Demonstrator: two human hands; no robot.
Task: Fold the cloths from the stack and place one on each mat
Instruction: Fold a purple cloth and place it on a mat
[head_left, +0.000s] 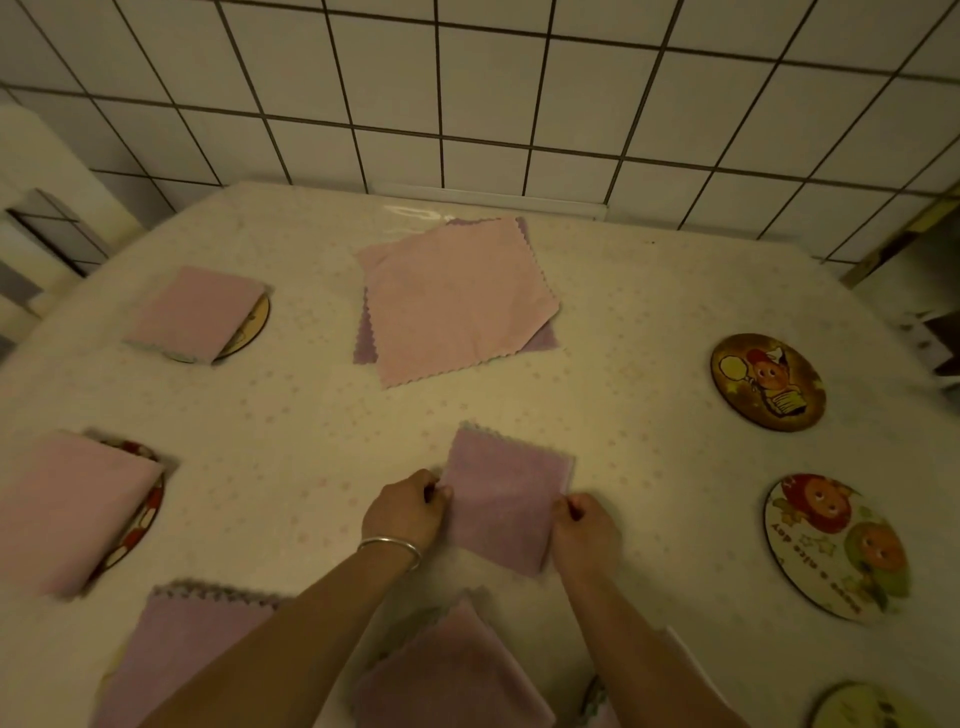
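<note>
While both hands, left hand (408, 512) and right hand (584, 530), pinched a half-folded purple cloth (498, 506), several mats were covered; the brown mat (768, 382) and others sat bare, stack (457, 301) unfinished.

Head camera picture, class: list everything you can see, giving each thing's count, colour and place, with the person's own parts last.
Table: one, pale patterned cover, fills the view.
Stack of unfolded cloths: one, pink over lilac, far centre.
Folded cloth in the grip: one, lilac, centre.
Folded cloths on mats: two, pink, left.
Folded cloths near edge: two, lilac.
Bare mats: three, round, cartoon prints, right.
Tiled wall: white, behind.
Bracelet: silver, left wrist.
Left hand, right hand: pinching the lilac cloth's sides.
</note>
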